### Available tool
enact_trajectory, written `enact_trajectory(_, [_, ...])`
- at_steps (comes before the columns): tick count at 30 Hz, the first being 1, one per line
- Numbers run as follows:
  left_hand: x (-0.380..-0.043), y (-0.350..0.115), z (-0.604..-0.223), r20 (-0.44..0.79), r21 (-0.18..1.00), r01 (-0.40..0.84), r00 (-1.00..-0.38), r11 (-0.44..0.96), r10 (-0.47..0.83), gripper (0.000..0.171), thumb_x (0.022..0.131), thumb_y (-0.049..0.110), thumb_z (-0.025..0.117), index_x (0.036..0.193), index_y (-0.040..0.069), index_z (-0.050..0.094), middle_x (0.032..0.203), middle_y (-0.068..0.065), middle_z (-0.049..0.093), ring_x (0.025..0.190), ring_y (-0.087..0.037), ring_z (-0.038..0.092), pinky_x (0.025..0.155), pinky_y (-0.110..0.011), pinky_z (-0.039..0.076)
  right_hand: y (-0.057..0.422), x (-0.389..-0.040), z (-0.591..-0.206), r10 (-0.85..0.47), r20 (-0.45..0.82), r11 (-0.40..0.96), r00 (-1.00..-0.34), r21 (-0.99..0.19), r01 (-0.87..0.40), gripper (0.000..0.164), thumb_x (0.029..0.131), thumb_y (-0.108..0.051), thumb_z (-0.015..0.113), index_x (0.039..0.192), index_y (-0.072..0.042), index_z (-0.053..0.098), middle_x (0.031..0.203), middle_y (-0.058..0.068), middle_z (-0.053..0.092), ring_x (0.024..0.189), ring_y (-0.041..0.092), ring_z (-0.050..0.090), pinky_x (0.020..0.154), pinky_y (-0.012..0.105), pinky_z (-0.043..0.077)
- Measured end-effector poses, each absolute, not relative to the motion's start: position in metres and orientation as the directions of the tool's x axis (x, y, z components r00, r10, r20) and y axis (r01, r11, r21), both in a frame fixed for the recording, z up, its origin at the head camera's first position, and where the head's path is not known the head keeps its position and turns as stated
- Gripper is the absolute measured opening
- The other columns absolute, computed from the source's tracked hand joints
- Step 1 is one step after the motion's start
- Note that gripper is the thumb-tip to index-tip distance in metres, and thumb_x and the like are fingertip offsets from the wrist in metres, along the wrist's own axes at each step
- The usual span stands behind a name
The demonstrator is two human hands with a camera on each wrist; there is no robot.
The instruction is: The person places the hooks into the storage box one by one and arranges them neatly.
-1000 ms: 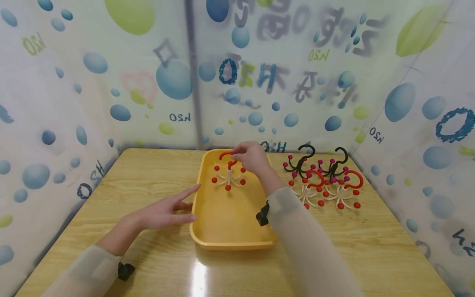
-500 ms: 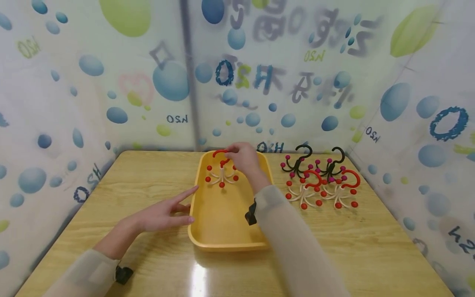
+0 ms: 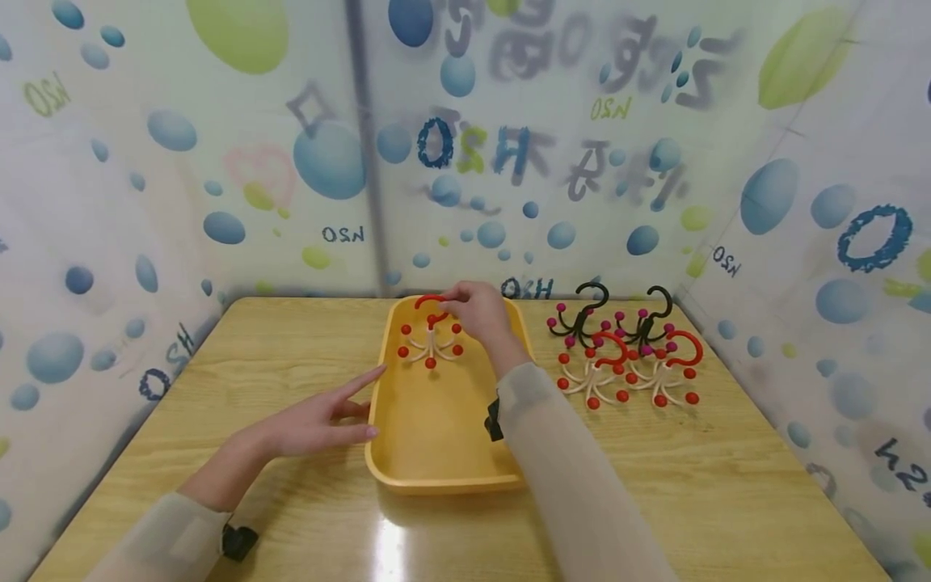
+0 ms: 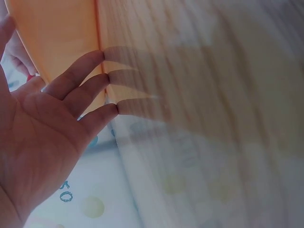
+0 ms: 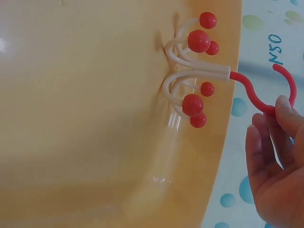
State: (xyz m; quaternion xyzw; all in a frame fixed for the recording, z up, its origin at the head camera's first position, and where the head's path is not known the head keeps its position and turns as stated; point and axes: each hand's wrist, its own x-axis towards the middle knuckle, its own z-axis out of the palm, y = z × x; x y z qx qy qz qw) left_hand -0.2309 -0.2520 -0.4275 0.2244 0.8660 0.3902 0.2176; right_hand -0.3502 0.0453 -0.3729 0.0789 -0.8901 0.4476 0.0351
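A white multi-arm hanging hook (image 5: 206, 71) with a red hooked top and red ball tips stands upright at the far end of the yellow tray (image 3: 444, 436). My right hand (image 3: 480, 315) pinches its red top between thumb and fingers, seen closely in the right wrist view. The arms of the hanging hook curl up from the tray floor, where they appear to rest. At the tray's left side is my left hand (image 3: 313, 420), fingers spread and straight, with fingertips at the tray wall (image 4: 57, 33). In the left wrist view its palm (image 4: 42, 128) faces the camera.
Right of the tray, two black hanging hooks (image 3: 582, 322) with magenta balls stand behind two white-and-red ones (image 3: 592, 376). All sit on the wooden table (image 3: 291, 347). A patterned wall (image 3: 291, 162) rises directly behind the table and on both sides.
My right hand has moved the hanging hook slightly left and back inside the tray, then held it nearly still. The left hand stays at the tray's side. The head view has shifted a little.
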Motion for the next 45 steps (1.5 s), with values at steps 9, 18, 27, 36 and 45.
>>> enact_trajectory(9, [-0.231, -0.253, -0.429, -0.186, 0.763, 0.240, -0.808, 0.600, 0.559, 0.096, 0.105, 0.048, 0.073, 0.178, 0.033, 0.013, 0.162, -0.031, 0.053, 0.149, -0.048, 0.056, 0.121, -0.069, 0.044, 0.046, -0.351, -0.374, -0.116, 0.126, 0.603, -0.985, -0.779, -0.171, 0.012, 0.106, -0.022, 0.076, 0.112, -0.014, 0.082, 0.108, 0.005, 0.080, 0.076, 0.018, 0.062, 0.066, 0.025, 0.051])
enact_trajectory(18, [-0.232, -0.253, -0.428, -0.180, 0.758, 0.255, -0.802, 0.600, 0.569, 0.096, 0.105, 0.047, 0.073, 0.178, 0.031, 0.012, 0.162, -0.031, 0.054, 0.149, -0.047, 0.057, 0.122, -0.070, 0.043, 0.046, -0.351, -0.374, -0.109, 0.119, 0.614, -0.987, -0.773, -0.161, 0.013, 0.106, -0.021, 0.075, 0.115, -0.015, 0.082, 0.108, 0.004, 0.080, 0.074, 0.019, 0.063, 0.066, 0.024, 0.051])
enact_trajectory(27, [-0.231, -0.252, -0.427, -0.191, 0.757, 0.243, -0.806, 0.607, 0.560, 0.095, 0.105, 0.049, 0.073, 0.178, 0.035, 0.013, 0.161, -0.029, 0.055, 0.149, -0.046, 0.057, 0.123, -0.072, 0.040, 0.047, -0.348, -0.367, -0.163, 0.081, 0.635, -0.983, -0.754, -0.168, 0.030, 0.108, -0.015, 0.072, 0.137, -0.015, 0.074, 0.128, 0.010, 0.077, 0.091, 0.028, 0.076, 0.080, 0.030, 0.063])
enact_trajectory(36, [-0.229, -0.253, -0.426, -0.179, 0.761, 0.254, -0.802, 0.597, 0.570, 0.096, 0.106, 0.046, 0.072, 0.178, 0.033, 0.011, 0.159, -0.031, 0.057, 0.148, -0.047, 0.058, 0.122, -0.070, 0.042, 0.078, -0.332, -0.337, -0.224, 0.076, 0.621, -0.972, -0.757, -0.202, 0.043, 0.110, -0.019, 0.067, 0.152, -0.016, 0.063, 0.139, 0.012, 0.072, 0.106, 0.032, 0.080, 0.085, 0.036, 0.065])
enact_trajectory(45, [-0.230, -0.253, -0.427, -0.178, 0.766, 0.259, -0.794, 0.589, 0.581, 0.095, 0.107, 0.045, 0.072, 0.178, 0.033, 0.010, 0.157, -0.028, 0.061, 0.148, -0.047, 0.058, 0.122, -0.070, 0.042, 0.144, -0.301, -0.319, -0.243, 0.123, 0.672, -0.962, -0.694, -0.258, 0.034, 0.110, -0.028, 0.068, 0.141, -0.014, 0.070, 0.132, 0.010, 0.075, 0.097, 0.025, 0.074, 0.079, 0.031, 0.063])
